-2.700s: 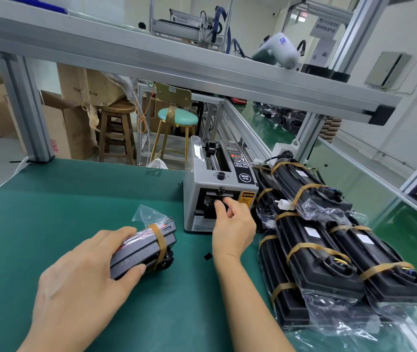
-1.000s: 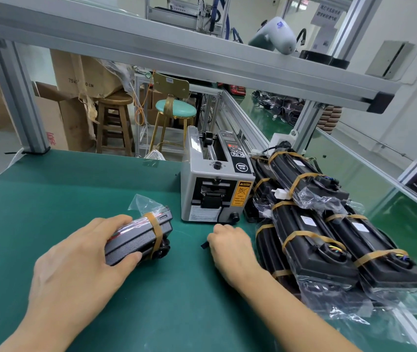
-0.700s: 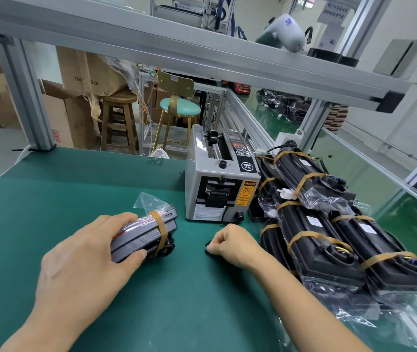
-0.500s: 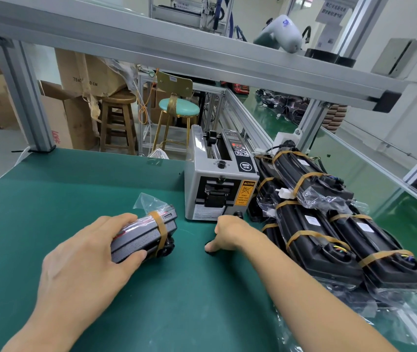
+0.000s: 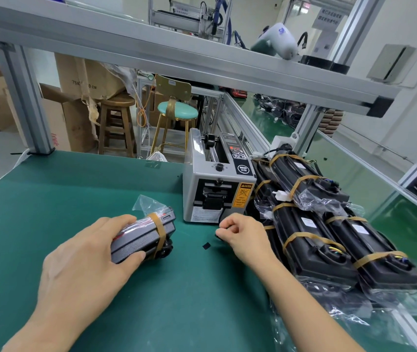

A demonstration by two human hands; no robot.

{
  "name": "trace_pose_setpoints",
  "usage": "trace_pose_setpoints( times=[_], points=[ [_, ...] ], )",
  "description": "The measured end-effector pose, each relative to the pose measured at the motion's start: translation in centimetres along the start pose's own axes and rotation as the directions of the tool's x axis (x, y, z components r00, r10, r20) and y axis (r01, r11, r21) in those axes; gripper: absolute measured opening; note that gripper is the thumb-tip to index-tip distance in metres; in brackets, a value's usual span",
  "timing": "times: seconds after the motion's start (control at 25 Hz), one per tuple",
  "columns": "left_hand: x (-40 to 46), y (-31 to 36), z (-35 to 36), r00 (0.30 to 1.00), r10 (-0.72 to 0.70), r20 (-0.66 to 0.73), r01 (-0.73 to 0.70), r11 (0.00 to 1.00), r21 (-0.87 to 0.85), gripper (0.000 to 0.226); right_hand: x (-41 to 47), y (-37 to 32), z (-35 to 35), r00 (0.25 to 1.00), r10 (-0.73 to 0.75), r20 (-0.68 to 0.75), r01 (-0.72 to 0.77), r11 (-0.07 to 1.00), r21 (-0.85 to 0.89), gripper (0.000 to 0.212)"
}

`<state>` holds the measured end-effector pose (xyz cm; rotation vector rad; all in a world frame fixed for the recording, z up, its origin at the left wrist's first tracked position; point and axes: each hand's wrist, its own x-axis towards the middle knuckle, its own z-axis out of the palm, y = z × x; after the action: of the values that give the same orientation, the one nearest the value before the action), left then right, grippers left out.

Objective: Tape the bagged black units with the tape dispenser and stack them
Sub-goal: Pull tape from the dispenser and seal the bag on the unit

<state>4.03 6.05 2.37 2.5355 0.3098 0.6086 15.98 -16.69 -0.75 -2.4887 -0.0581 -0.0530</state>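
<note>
My left hand holds one bagged black unit down on the green table. My fingers lie over its top and my thumb presses its near side, so I grip it. The unit is inside a clear plastic bag. One band of brown tape goes around the bag and the unit at the far end. The loose end of the bag sticks up behind the tape.

My right hand is just to the right, low over the table. Its fingers are curled in with the tips close to the thumb. Something small and dark sits at the fingertips, but I cannot tell if I pinch it. A tiny black scrap lies on the table between my two hands.

Just past my right hand stands the grey tape dispenser. It has a black slot in front and a yellow warning sticker.

To the right of the dispenser is the stack of bagged units. Each black unit there is in its own clear bag, with brown tape bands around it. They lie side by side and on top of each other, running from far to near.

Far behind the table are a wooden stool, a stool with a green seat, and cardboard boxes.
</note>
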Motion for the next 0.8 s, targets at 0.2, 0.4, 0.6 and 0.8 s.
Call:
trace_pose_setpoints(
  times=[0.2, 0.4, 0.6, 0.8],
  points=[
    [0.0, 0.0, -0.1, 1.0, 0.012, 0.015, -0.012, 1.0, -0.002, 0.042, -0.5, 0.3, 1.9, 0.951, -0.279, 0.134, 0.288, 0.956, -0.056, 0.066],
    [0.1, -0.2, 0.0, 1.0, 0.016, 0.004, -0.016, 1.0, 0.022, 0.044, -0.1, 0.4, 1.2, 0.986, -0.105, 0.133, 0.048, 0.925, 0.376, 0.038],
    [0.1, 0.0, 0.0, 1.0, 0.004, 0.006, -0.005, 1.0, 0.006, 0.044, -0.6, -0.4, 1.2, 0.991, -0.127, -0.041, 0.133, 0.972, 0.192, 0.015],
    [0.0, 0.1, 0.0, 1.0, -0.007, -0.004, 0.007, 1.0, 0.009, 0.043, 1.2, -2.7, 0.6, 0.938, 0.18, -0.296, 0.039, 0.794, 0.606, 0.02]
  ],
)
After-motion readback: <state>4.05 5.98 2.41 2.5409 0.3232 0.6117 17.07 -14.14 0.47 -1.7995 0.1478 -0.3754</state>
